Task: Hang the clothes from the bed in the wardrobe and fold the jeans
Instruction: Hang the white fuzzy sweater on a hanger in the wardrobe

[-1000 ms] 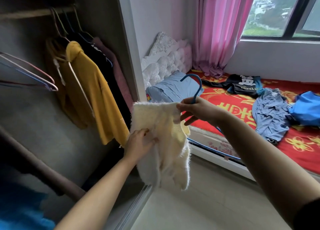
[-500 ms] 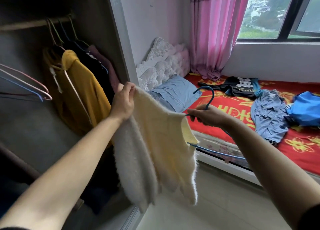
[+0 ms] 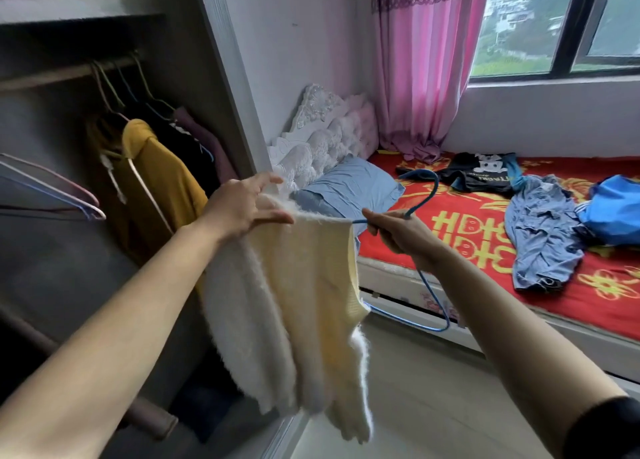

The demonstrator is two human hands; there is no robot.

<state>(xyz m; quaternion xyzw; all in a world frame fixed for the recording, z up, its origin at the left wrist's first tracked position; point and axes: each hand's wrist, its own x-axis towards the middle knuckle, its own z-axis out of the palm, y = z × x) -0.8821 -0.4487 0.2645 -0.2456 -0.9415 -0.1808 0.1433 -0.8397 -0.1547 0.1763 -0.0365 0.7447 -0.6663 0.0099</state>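
The person is dressing a hanger: the left hand (image 3: 242, 204) pinches the shoulder edge of the fluffy cream sweater (image 3: 294, 306), while the right hand (image 3: 401, 232) grips the blue hanger (image 3: 427, 195) at its neck — one arm already inside the garment. Next, likely, the other shoulder wants seating, then a lift to the wardrobe rail (image 3: 52, 76); more clothes wait on the bed (image 3: 485, 251).

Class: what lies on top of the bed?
A blue pillow, a black printed top, a blue-grey denim garment and a bright blue garment. Whatever lies beneath them is covered.
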